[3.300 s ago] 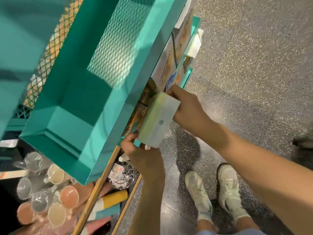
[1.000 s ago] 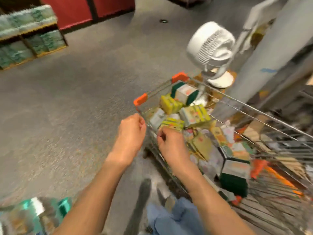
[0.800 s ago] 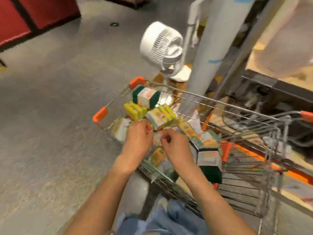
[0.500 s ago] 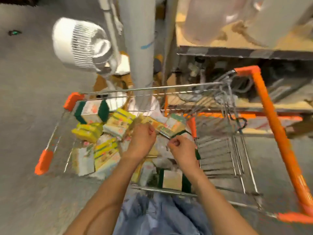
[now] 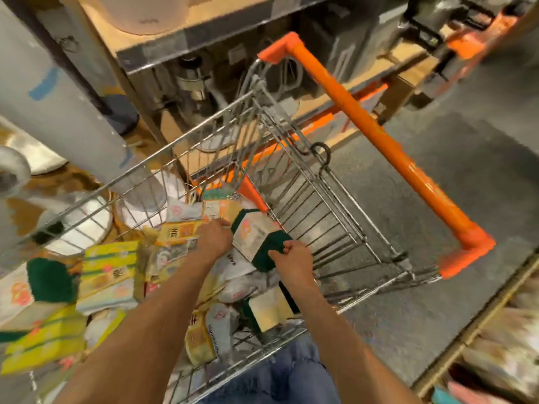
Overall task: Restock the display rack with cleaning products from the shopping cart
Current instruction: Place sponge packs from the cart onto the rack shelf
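Both hands are down in the cart (image 5: 291, 147), over the heap of packs at its front end. The left hand (image 5: 214, 237) curls its fingers onto the near-left edge of a green-ended pack (image 5: 256, 236), thumb side hidden under the knuckles. The right hand (image 5: 293, 262) pinches the dark green end of that same pack, fingers folded tight round its corner. So both hands are clamped on one pack.

The pack sits on top of the pile, just beside the wire seat flap (image 5: 309, 205). Its long axis runs diagonally, from the upper left down to the lower right, one green end pointing away toward the flap's orange hinge, the other toward the right hand. Its pale printed face tilts up at the camera.

Yellow packs (image 5: 109, 268) lie well to the left, another green-ended one (image 5: 43, 279) at the far left edge, blurred. A second green-ended pack (image 5: 267, 312) rests below the right wrist. The orange handle (image 5: 379, 141) slants across the right side, over grey floor (image 5: 466, 176).
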A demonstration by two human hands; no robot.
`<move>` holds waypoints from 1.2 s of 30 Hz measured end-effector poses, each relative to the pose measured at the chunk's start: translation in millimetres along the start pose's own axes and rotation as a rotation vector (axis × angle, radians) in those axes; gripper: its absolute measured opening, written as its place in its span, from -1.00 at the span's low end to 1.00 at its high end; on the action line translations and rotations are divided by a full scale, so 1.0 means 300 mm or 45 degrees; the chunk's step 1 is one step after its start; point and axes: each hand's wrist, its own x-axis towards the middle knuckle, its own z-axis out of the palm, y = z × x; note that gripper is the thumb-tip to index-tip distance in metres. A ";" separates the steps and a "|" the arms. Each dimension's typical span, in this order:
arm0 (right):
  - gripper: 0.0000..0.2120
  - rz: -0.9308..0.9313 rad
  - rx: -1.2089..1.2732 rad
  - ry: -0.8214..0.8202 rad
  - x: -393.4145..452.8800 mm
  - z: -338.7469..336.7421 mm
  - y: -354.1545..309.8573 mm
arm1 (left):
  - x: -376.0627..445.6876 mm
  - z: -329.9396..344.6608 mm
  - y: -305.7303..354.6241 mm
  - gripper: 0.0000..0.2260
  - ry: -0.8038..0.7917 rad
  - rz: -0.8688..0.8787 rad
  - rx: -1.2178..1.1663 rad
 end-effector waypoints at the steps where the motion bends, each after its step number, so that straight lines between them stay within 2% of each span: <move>1: -0.55 -0.039 -0.087 0.011 0.020 0.008 -0.003 | 0.008 0.024 -0.001 -0.70 -0.047 -0.039 -0.017; 3: -0.57 -0.112 -0.250 0.051 0.050 0.022 -0.019 | 0.019 0.083 -0.010 -0.68 -0.156 -0.154 -0.066; 6: -0.65 -0.220 -0.307 0.018 0.096 0.056 -0.031 | 0.064 0.177 -0.049 -0.61 -0.180 -0.416 -0.487; 8: -0.61 -0.242 -0.301 -0.040 0.120 0.075 -0.032 | 0.093 0.226 -0.074 -0.61 -0.183 -0.552 -0.722; 11: -0.52 -0.223 -0.419 -0.137 0.159 0.084 -0.023 | 0.117 0.289 -0.089 -0.64 -0.295 -0.635 -1.105; 13: -0.53 -0.236 -0.468 -0.149 0.176 0.085 -0.025 | 0.090 0.287 -0.070 -0.66 -0.327 -0.642 -1.308; 15: -0.54 -0.224 -0.462 -0.121 0.186 0.089 -0.029 | 0.049 0.262 -0.053 -0.76 -0.247 -0.624 -1.362; 19: -0.49 -0.027 -0.286 -0.140 0.203 0.087 -0.045 | -0.071 0.217 -0.037 -0.82 -0.157 -0.380 -1.550; 22: -0.61 0.021 -0.117 -0.173 0.205 0.074 -0.063 | -0.118 0.214 -0.027 -0.78 -0.120 -0.369 -1.711; 26: -0.68 -0.039 -0.060 -0.175 0.188 0.059 -0.078 | -0.126 0.210 -0.014 -0.87 0.045 -0.366 -1.685; 28: -0.67 -0.076 -0.075 -0.197 0.183 0.052 -0.089 | -0.121 0.197 -0.011 -0.82 0.090 -0.365 -1.649; 31: -0.67 -0.154 -0.041 -0.304 0.166 0.049 -0.119 | -0.119 0.161 -0.012 -0.71 0.150 -0.346 -1.681; 36: -0.60 -0.373 0.248 -0.533 0.137 0.058 -0.174 | -0.136 0.096 -0.032 -0.69 0.241 -0.242 -1.723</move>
